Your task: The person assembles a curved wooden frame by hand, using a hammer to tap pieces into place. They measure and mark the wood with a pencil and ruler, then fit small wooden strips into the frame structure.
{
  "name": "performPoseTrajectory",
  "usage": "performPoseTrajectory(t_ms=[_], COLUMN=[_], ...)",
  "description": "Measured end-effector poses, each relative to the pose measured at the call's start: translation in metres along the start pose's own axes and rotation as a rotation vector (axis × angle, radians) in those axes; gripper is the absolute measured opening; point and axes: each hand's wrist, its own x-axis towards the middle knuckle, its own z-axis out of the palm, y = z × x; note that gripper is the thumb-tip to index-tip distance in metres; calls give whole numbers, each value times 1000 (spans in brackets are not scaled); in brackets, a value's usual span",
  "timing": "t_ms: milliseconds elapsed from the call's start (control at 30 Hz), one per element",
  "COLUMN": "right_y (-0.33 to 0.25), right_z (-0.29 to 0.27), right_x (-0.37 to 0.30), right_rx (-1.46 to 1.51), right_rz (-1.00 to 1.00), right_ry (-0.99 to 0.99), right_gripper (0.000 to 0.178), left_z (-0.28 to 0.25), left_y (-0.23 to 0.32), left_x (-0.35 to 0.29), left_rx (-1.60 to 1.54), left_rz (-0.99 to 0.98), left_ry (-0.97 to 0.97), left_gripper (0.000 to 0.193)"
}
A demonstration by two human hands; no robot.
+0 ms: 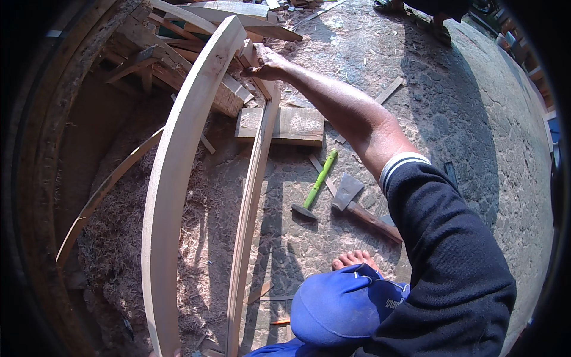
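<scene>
My right arm stretches forward, forearm slanting leftward; right hand point(267, 63) grips far end of curved-sided wooden frame point(168, 172), fingers bent around it. Frame lies left of green-handled hammer point(321, 177) and axe point(364, 213). Left hand's state: I cannot tell.

A pale wooden frame point(174, 163), its long rails point(245, 226) apart, stretches lengthwise from near to far.

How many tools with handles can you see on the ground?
2: a green-handled hammer right of the wooden frame, and an axe to the hammer's right, near the dark sleeve. Others may be hidden.
</scene>
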Motion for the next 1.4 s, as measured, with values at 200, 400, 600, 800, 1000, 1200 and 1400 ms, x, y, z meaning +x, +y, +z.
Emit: performPoseTrajectory(t_ms=[200,400,600,800,1000,1200,1400], right_y=[-70,-169,-187,-312,-402,-467,-504], right_z=[-56,-43,-11,27,51,79,87], right_x=[27,33,28,-146,-260,-329,-363], right_rx=[339,-129,-262,62,-64,-72,32], right_rz=[-239,-495,-677,-1310,-1293,-1341,-1491], right_ry=[302,176,-134,-584,-698,-783,-718], right_gripper=[65,36,33,23,66,76,71], left_z=[15,25,27,24,16,45,113], left_y=[3,5,22,30,-5,-109,-133], left_x=[-16,-24,-20,-8,-103,-322,-384], left_rx=[77,59,-210,-203,-107,-353,-1037], left_rz=[66,-5,-172,-187,-517,-1754,-1599], left_ry=[42,4,-86,50,203,1241,1375], left_gripper=[63,58,71,63,57,55,90])
